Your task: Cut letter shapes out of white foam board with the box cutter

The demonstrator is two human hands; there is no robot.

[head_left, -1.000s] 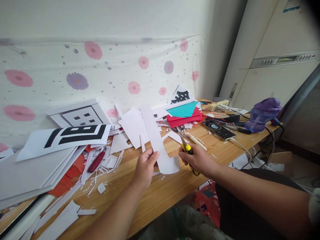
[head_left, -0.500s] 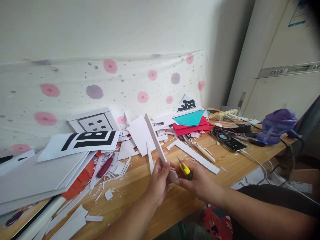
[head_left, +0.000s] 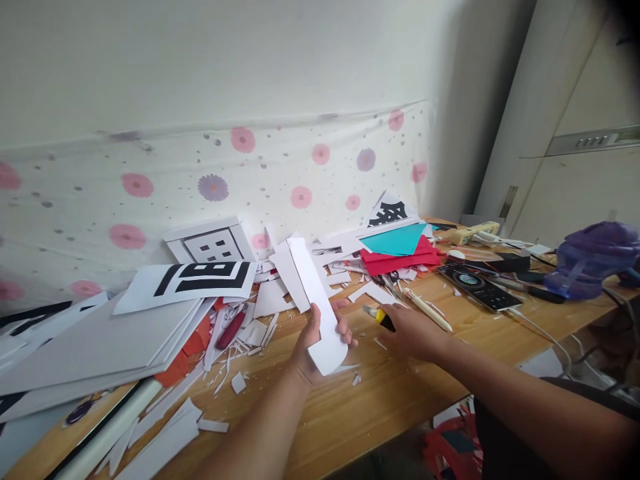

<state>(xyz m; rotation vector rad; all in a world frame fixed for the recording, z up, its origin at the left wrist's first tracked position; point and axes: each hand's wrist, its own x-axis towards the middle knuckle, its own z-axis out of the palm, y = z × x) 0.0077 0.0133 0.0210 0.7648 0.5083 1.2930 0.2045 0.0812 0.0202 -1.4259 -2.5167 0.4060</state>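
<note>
Left hand [head_left: 305, 353] pinches the curved white strip [head_left: 324, 313] above the wooden table [head_left: 383, 393], thumb at one edge and fingertips at the other; right hand [head_left: 410, 331] is wrapped around a yellow-and-black cutter [head_left: 383, 317], its blade pointing toward the strip but apart from it; scissors [head_left: 389, 283] lie beyond the right hand; a phone [head_left: 473, 285] lies farther right; white boards [head_left: 120, 340] are stacked at left, a printed sheet [head_left: 167, 288] on top.

Left hand [head_left: 304, 350] palm up, fingers [head_left: 345, 329] curled, right hand [head_left: 407, 330] palm down, forearms [head_left: 275, 423] extended
</note>
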